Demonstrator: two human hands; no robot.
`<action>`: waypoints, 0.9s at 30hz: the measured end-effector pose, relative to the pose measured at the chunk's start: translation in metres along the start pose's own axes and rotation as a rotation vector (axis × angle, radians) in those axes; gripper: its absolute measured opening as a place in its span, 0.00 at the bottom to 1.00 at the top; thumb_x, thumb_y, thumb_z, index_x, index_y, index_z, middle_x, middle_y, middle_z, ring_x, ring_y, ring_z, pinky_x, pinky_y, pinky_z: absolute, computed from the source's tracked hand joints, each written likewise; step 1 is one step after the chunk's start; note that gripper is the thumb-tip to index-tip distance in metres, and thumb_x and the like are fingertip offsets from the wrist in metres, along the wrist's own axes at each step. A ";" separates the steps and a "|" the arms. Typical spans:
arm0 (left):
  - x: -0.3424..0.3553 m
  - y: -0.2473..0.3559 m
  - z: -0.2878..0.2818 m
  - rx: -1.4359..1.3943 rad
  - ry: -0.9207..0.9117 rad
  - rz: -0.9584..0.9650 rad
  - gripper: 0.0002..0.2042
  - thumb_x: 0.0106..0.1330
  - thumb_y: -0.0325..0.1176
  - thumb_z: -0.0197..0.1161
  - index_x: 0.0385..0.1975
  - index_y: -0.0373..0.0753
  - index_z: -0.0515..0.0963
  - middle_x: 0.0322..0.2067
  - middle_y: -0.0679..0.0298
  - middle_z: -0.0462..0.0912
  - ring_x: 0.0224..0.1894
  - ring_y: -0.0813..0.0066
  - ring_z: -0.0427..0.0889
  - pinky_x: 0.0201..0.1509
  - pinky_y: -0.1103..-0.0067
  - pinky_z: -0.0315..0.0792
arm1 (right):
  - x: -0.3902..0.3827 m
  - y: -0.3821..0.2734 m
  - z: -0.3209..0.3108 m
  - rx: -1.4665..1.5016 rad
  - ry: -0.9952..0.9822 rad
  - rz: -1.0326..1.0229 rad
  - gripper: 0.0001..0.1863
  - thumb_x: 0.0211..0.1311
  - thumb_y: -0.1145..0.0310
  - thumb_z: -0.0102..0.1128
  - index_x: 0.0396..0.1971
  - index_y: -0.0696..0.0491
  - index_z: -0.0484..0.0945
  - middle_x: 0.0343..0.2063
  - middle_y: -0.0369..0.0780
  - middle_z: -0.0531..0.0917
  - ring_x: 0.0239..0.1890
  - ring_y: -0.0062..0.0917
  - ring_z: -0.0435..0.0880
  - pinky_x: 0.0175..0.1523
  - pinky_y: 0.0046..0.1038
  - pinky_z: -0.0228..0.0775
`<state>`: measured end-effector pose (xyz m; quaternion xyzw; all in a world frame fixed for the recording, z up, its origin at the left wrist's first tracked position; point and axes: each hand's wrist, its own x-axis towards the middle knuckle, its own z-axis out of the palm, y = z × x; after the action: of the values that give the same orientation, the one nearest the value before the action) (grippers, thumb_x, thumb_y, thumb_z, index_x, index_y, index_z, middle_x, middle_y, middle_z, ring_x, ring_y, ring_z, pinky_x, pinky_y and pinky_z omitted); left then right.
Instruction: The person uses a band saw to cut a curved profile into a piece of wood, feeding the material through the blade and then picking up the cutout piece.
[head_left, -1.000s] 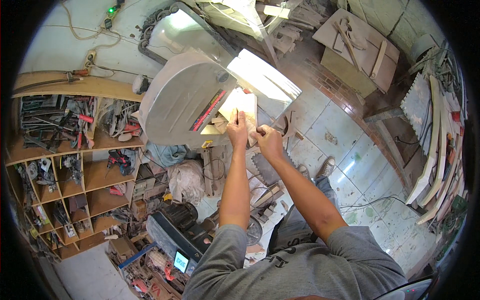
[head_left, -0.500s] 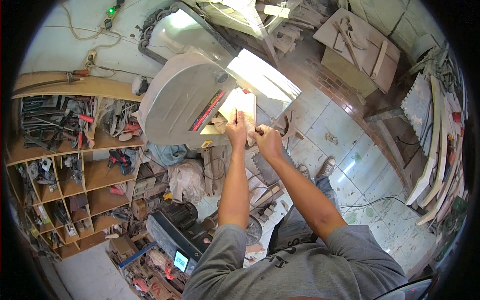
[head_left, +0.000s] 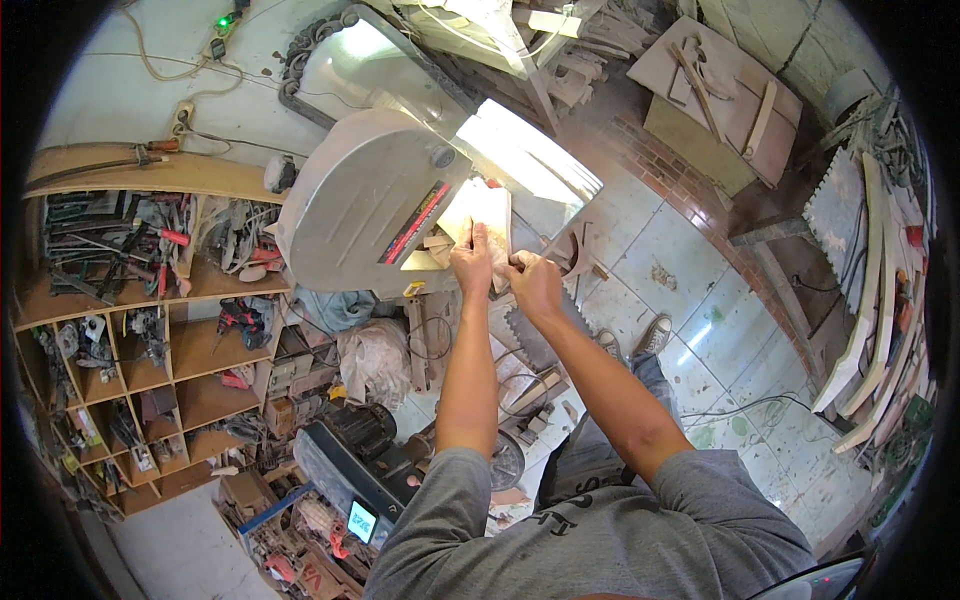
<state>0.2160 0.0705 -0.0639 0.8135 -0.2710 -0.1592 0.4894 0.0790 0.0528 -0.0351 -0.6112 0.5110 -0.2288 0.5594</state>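
Note:
A pale wooden board point(head_left: 499, 222) lies brightly lit on the table of a large grey band saw point(head_left: 365, 200), beside its rounded cover. My left hand point(head_left: 474, 258) grips the board's near left part, with a finger stretched forward along its top. At the near right corner, my right hand point(head_left: 535, 282) is closed on the board's edge, the fingers bent. Small wood offcuts point(head_left: 437, 245) rest just left of the board. The saw's cover hides the upper part of the machine, and I cannot make out the blade.
A wooden shelf unit point(head_left: 190, 370) full of tools stands at left. Below the saw are a motor point(head_left: 362, 428) and a crumpled cloth sack point(head_left: 375, 357). Curved wooden pieces point(head_left: 865, 310) lean at far right. A wood-topped box point(head_left: 715, 100) stands at the back right.
Almost nothing differs. Both hands keep their hold on the board, and the right hand has shifted very slightly to the left.

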 end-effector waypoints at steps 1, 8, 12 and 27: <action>-0.001 0.001 0.002 0.000 -0.004 -0.004 0.22 0.77 0.42 0.61 0.58 0.27 0.80 0.40 0.58 0.89 0.39 0.80 0.81 0.44 0.77 0.76 | 0.001 0.001 -0.001 0.002 0.004 0.004 0.16 0.54 0.60 0.73 0.33 0.59 0.87 0.29 0.55 0.85 0.35 0.51 0.86 0.40 0.46 0.75; 0.000 0.001 0.003 0.010 -0.005 -0.014 0.22 0.77 0.43 0.61 0.55 0.27 0.82 0.34 0.62 0.88 0.35 0.82 0.78 0.40 0.77 0.75 | 0.002 0.004 0.000 -0.006 0.025 -0.049 0.15 0.55 0.62 0.73 0.32 0.60 0.87 0.25 0.53 0.84 0.30 0.45 0.85 0.37 0.42 0.73; 0.002 -0.003 -0.003 -0.005 0.026 0.025 0.22 0.77 0.43 0.61 0.55 0.26 0.82 0.32 0.63 0.87 0.34 0.83 0.76 0.38 0.77 0.74 | -0.001 -0.005 0.001 -0.016 -0.020 -0.016 0.15 0.55 0.61 0.73 0.32 0.60 0.86 0.30 0.56 0.85 0.36 0.51 0.86 0.41 0.46 0.75; -0.001 0.007 0.002 -0.007 -0.005 0.001 0.22 0.77 0.44 0.62 0.46 0.26 0.85 0.28 0.67 0.84 0.32 0.83 0.74 0.35 0.77 0.72 | 0.005 0.012 0.006 -0.074 0.064 -0.130 0.14 0.56 0.62 0.73 0.31 0.60 0.87 0.19 0.49 0.84 0.21 0.36 0.85 0.31 0.37 0.72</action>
<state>0.2125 0.0668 -0.0585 0.8112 -0.2719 -0.1620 0.4918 0.0819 0.0529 -0.0496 -0.6556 0.4960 -0.2649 0.5040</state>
